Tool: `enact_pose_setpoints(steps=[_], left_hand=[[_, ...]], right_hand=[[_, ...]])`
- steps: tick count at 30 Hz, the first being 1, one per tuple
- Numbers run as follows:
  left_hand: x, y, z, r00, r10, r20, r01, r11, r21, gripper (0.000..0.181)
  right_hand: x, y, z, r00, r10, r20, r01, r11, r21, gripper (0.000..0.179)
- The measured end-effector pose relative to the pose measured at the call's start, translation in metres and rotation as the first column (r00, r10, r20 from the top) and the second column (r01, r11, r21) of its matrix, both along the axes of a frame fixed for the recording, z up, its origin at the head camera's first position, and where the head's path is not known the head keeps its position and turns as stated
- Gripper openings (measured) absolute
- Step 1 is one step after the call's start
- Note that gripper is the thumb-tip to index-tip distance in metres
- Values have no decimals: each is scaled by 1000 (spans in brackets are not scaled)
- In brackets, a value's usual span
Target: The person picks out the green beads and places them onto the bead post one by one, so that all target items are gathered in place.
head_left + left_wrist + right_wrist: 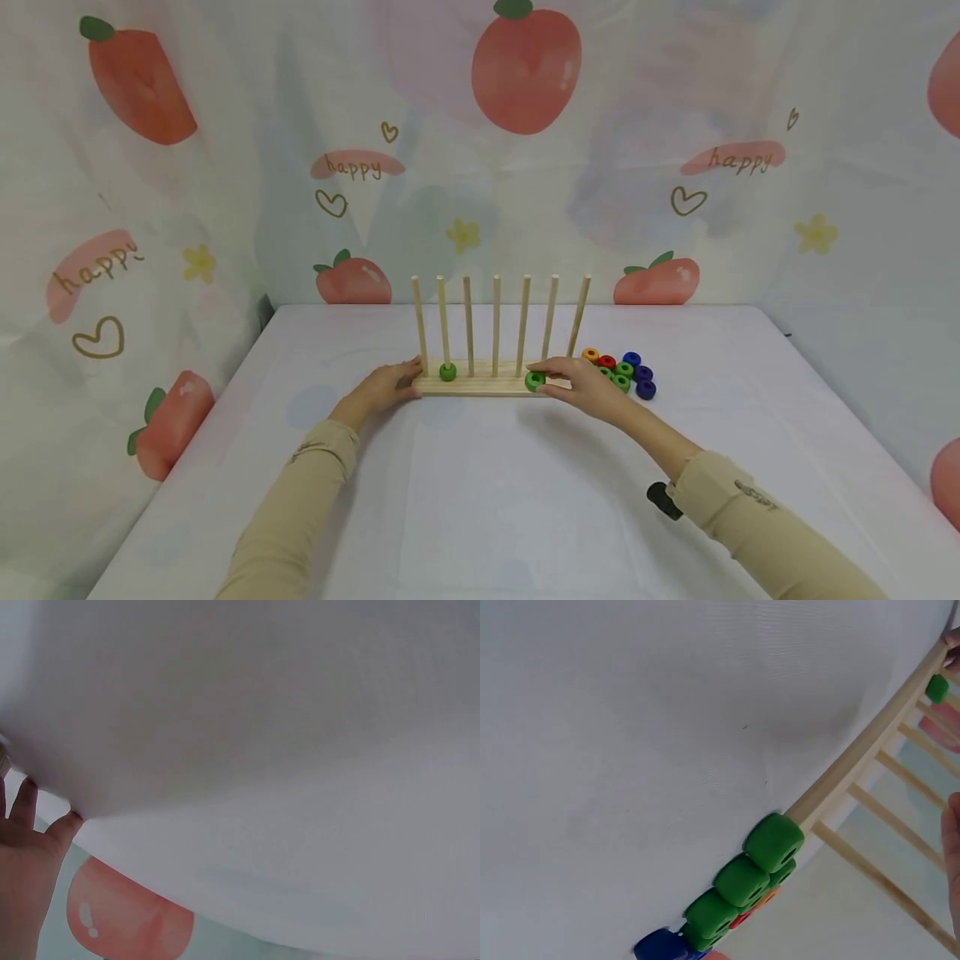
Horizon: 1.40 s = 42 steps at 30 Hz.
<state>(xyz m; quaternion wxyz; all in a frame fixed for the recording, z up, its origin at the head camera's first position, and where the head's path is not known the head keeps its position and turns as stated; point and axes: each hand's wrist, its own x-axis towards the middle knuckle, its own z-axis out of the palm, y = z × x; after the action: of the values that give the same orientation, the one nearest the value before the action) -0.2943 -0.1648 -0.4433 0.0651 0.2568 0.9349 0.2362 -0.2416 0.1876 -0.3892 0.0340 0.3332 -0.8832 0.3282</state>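
Observation:
A wooden peg rack (480, 385) with a row of upright dowels stands on the table. My left hand (380, 389) grips its left end, thumb at the front edge and fingers behind. One green bead (447, 372) sits low on the second dowel from the left. Over the right part of the base, my right hand (587, 387) pinches another green bead (535, 382) between thumb and fingers, hole facing up. In the right wrist view only part of this hand (952, 855) shows at the edge, and the held bead is out of sight.
Beside the rack's right end lie loose beads: an orange bead (591, 356), a red bead (607, 362), several green ones (621, 383) and blue or purple ones (646, 389). A black object (664, 500) shows by the right sleeve. Patterned cloth hangs behind the table.

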Motion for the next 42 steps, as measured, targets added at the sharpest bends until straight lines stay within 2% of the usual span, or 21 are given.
enact_pose_setpoints(steps=[11,16,26,42], left_hand=[[1,1,4,999,-28,39,31,998,-62,58],[-1,0,4,999,-22,44,26,996,-81,58],[-5,-2,1,998,-25,49,28,998,-58,60],[-4,-1,2,1000,-24,8,24,999,-41,60]], right_hand=[[-6,-29,14,1000,16,4,-16,1000,-26,37],[-8,-39,17,999,16,-29,-18,998,-55,37],[-11,-55,23,998,20,-64,-26,994,-104,34],[-20,-84,41,985,24,-171,-55,982,-179,33]])
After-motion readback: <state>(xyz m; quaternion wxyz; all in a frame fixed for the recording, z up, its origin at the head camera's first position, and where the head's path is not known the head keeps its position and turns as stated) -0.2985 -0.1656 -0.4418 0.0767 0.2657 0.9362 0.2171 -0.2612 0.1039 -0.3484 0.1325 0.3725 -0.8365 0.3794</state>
